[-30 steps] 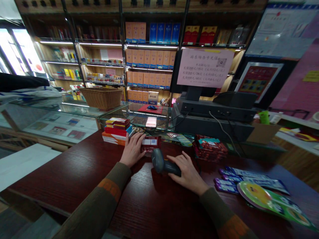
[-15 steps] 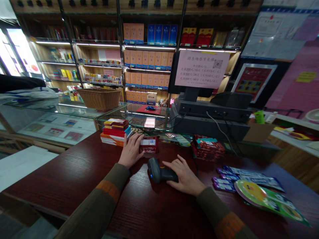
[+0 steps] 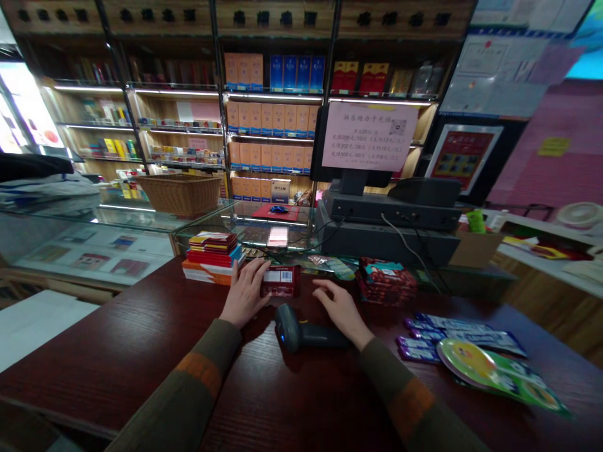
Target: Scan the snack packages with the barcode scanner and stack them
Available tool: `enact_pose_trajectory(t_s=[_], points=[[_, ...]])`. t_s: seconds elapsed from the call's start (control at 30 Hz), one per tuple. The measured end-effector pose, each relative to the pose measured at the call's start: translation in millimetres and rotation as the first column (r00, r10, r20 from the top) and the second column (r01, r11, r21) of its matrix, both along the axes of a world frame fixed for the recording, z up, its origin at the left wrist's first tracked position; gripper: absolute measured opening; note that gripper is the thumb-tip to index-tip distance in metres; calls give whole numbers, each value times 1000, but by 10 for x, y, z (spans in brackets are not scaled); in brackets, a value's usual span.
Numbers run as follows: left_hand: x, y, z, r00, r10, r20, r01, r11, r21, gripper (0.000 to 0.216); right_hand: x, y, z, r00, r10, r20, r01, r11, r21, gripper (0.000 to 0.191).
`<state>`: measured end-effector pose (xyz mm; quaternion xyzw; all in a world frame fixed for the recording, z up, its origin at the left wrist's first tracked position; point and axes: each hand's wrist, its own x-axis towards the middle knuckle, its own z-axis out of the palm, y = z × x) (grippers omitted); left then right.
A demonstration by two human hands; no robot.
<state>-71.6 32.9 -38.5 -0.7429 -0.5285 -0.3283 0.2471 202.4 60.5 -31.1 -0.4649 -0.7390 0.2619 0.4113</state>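
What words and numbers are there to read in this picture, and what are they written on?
"游乐场办卡充值": top line of the pink sign
"充值200元/15次": same sign
"充值300元/28次": same sign
"充值500元/60次": same sign
Too small or blurred to read: the rest of the sign, the dark red packet, the purple bars, the orange shelf boxes and the framed poster.

Wooden shelving [image 3: 325, 28] is being lit by white strips [image 3: 276, 97] at twelve o'clock; a window [image 3: 21, 100] is being flooded with light at ten, a pink wall [image 3: 581, 163] left dimmer at two.
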Motion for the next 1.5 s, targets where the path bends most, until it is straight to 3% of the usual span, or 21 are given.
enact_pose_trajectory(t_s=[0.2, 0.43, 0.53, 0.7, 0.9, 1.07, 1.2, 1.33, 1.43, 1.5], points=[[22, -4, 5, 1000, -26, -10, 26, 1000, 11, 76, -208, 324, -16, 989, 38, -141, -64, 981, -182, 45], [36, 6, -13, 999, -37, -18, 37, 999, 6, 76, -327, 360, -13, 934, 81, -347, -162, 964, -210, 30], [44, 7, -21, 999, -40, -22, 40, 999, 3, 77, -337, 351, 4, 949, 23, -314, -97, 970, -222, 21], [62, 7, -20, 1000, 22, 19, -23, 999, 27, 76, -355, 343, 15, 973, 3, -231, -32, 992, -122, 17], [68, 8, -31, 989, 136, 65, -131, 988, -81, 82, -394, 321, 55, 979, -16, -202, 1, 997, -76, 14], [58, 33, -71, 986, 77, 148, -60, 991, -116, 85, -416, 298, 69, 977, 4, -215, -11, 999, -31, 14], [53, 74, -115, 961, -19, 276, 54, 991, -121, 89, -416, 312, 55, 979, -63, -192, 56, 998, -39, 16], [83, 134, -166, 863, -142, 485, 232, 964, -130, 93, -386, 338, 57, 975, -128, -183, 126, 992, -22, 17], [113, 184, -188, 665, -210, 716, 397, 912, -101, 88, -357, 346, 71, 972, -143, -184, 142, 990, -16, 17], [118, 209, -194, 545, -192, 816, 434, 898, -79, 84, -347, 346, 80, 970, -150, -193, 150, 989, -12, 17]])
